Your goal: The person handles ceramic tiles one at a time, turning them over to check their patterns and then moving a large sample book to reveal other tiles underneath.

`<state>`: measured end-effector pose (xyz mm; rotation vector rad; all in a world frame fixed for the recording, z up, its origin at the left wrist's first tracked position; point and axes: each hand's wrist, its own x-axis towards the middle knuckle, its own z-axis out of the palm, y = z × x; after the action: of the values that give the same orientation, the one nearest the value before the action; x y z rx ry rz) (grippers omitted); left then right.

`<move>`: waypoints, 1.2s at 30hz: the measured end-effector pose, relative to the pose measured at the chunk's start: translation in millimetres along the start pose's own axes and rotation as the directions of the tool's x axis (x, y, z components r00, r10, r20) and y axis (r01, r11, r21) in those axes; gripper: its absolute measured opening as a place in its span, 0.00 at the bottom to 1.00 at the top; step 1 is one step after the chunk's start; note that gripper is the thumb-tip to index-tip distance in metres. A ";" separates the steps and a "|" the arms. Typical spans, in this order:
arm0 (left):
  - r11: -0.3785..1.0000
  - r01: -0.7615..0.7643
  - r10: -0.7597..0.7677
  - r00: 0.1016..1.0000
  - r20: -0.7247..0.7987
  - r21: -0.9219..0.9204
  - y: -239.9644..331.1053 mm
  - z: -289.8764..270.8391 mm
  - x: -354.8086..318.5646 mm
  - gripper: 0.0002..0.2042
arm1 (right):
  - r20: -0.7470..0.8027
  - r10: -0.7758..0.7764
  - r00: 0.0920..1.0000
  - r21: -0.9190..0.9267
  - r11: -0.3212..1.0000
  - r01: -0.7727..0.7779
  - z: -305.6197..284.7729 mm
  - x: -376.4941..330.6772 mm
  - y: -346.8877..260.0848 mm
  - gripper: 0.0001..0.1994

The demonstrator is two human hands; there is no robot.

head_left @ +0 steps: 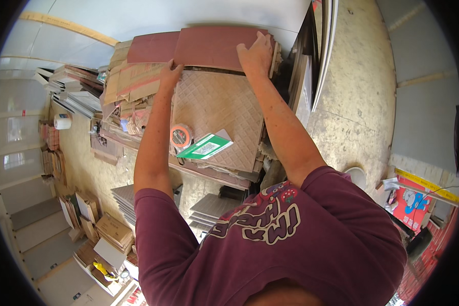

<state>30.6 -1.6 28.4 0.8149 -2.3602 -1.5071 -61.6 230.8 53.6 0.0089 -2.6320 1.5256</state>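
Note:
A smooth red-brown tile [214, 45] lies at the far side of a stack, against the pale wall. At its near left corner my left hand [170, 76] is closed, fingertips on the edge. My right hand [256, 55] grips the tile's right end, its thumb on top and apart from the fingers. A second red-brown tile [150, 47] is just to the left. Nearer me, a beige tile [217, 109] with a diamond pattern covers the stack. On it rest an orange-rimmed tape measure [180, 135] and a green-and-white card [206, 147].
Torn cardboard [137, 81] covers the stack's left part. Dark panels [303, 71] lean at its right. Leftward on the concrete floor [86, 153] are a white bucket [62, 121], piled tiles [81, 92] and cartons [115, 232]. Grey tiles [211, 208] lie below the stack, near me.

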 end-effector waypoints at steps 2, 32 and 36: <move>0.999 0.025 -0.025 1.000 0.013 -0.040 0.7 -2.7 -4.8 0.15 | 0.010 -0.047 0.999 -0.075 0.996 0.048 1.4 -1.7 0.1 0.32; 0.382 0.318 -0.454 0.882 0.124 -0.868 -10.0 7.8 -19.3 0.11 | 0.185 -0.156 0.970 -0.126 0.975 0.181 8.3 -19.9 -17.9 0.28; 0.381 0.341 -0.461 0.876 0.143 -0.860 -13.3 8.4 -20.4 0.10 | 0.316 -0.098 0.944 -0.057 0.991 0.122 1.4 -24.4 -31.6 0.28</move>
<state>47.9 12.0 14.9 1.1425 -0.9595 -2.4024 -35.8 212.7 78.1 0.4206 -2.8682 1.4941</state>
